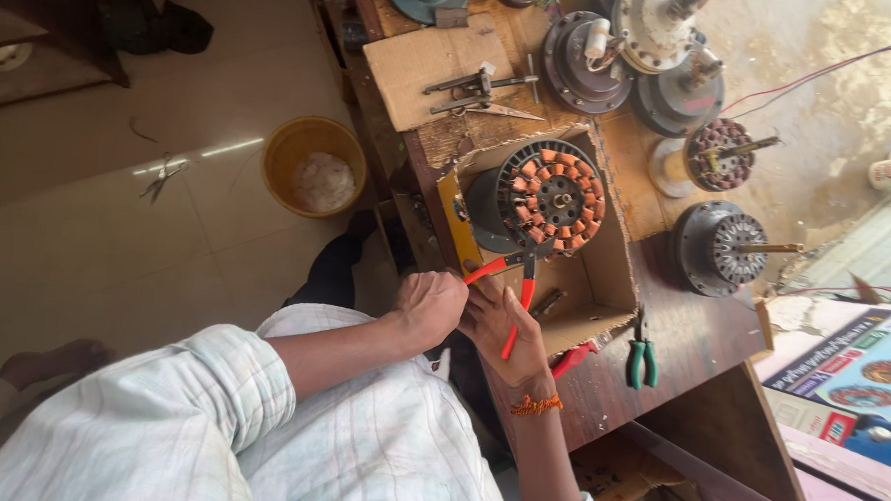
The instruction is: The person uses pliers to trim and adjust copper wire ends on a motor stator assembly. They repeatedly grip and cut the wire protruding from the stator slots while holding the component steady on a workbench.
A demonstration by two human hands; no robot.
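Observation:
A round fan motor stator [553, 195] with copper coils sits in an open cardboard box [604, 288] on a wooden bench. Red-handled cutters [527, 274] reach up to it, their jaws touching the coils at the stator's lower edge. My left hand [428, 305] is closed into a fist on the end of one red handle. My right hand [502, 328], with an orange thread at the wrist, grips the other handle across its palm. Both hands rest at the box's near-left corner.
Green-handled pliers [641, 361] and another red-handled tool [573, 358] lie on the bench [692, 331] to the right of my hands. Several motor housings and rotors [711, 247] stand further back. A yellow bucket [314, 165] and scissors [163, 178] are on the floor.

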